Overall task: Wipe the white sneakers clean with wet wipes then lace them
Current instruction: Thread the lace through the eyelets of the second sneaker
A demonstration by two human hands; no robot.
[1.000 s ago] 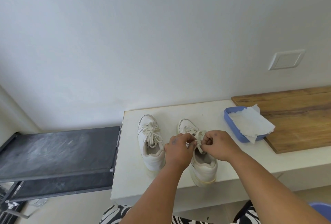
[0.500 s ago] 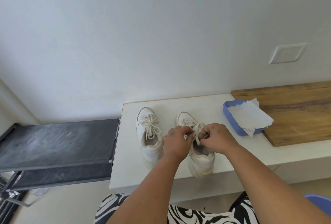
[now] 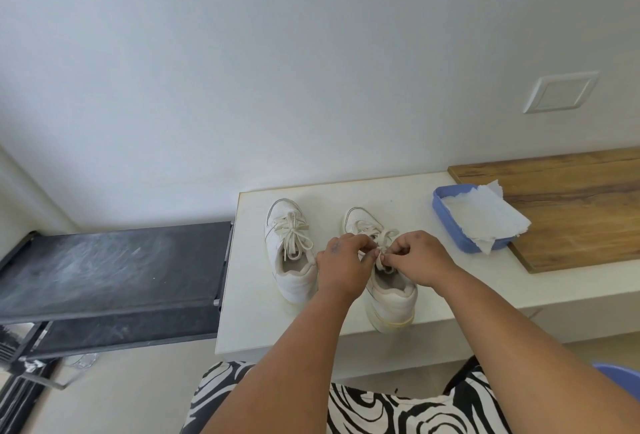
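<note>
Leftmost, I see a dark rack (image 3: 114, 270) butting against the white bench (image 3: 256, 322). On the bench stand two white sneakers, toes toward the wall. The left sneaker (image 3: 289, 250) sits apart from my hands, its bow tied. My left hand (image 3: 343, 262) is curled, fingertips pinching the lace (image 3: 382, 243) of the right sneaker (image 3: 389, 289), which stands just beside the first with its heel near the front edge. My right hand (image 3: 417, 258) is curled too, pinching the same lace from the other side; both hands meet over the tongue. Further right, a blue tray (image 3: 446, 222) holds a white wipe (image 3: 485, 222), its far end resting on a wooden board (image 3: 575, 211). Above, a white wall plate (image 3: 561, 92).
</note>
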